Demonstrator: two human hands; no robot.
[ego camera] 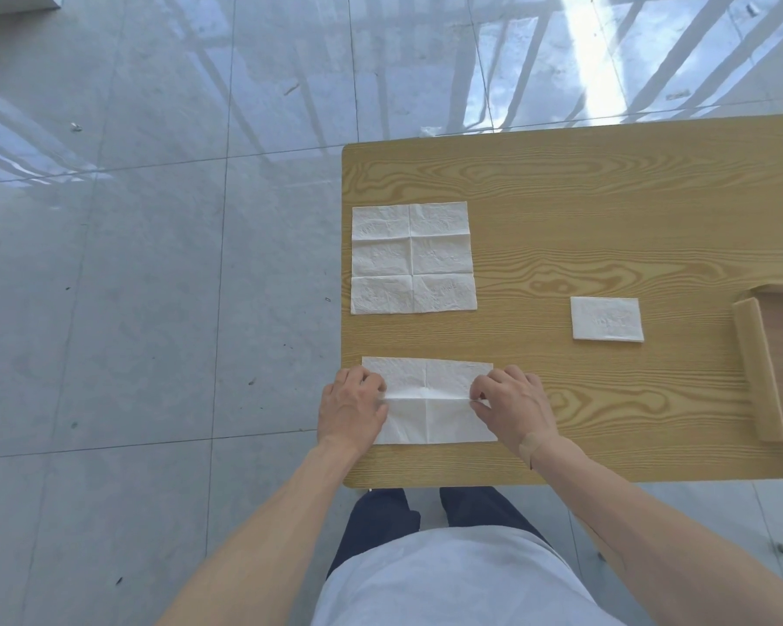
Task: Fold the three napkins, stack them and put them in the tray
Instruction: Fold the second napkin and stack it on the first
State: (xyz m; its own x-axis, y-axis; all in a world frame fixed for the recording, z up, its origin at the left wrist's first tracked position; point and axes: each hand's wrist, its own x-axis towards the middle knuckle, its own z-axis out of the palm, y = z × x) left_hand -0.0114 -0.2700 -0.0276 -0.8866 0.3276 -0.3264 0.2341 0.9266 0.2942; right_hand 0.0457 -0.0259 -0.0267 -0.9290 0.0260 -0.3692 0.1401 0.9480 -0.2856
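A white napkin (pixel 428 417) lies near the table's front left edge, with its near flap folded up to a crease across the middle. My left hand (pixel 351 406) pinches its left edge and my right hand (pixel 514 406) pinches its right edge at that crease. An unfolded white napkin (pixel 413 258) lies flat farther back on the left. A small folded napkin (pixel 606 319) rests to the right of centre. The wooden tray (pixel 753 368) sits at the right edge, partly cut off by the frame.
The wooden table (pixel 606 210) ends just left of the napkins, with glossy grey floor tiles (pixel 154 264) beyond. Bare tabletop stretches across the back and between the folded napkin and tray. My legs stand at the front edge.
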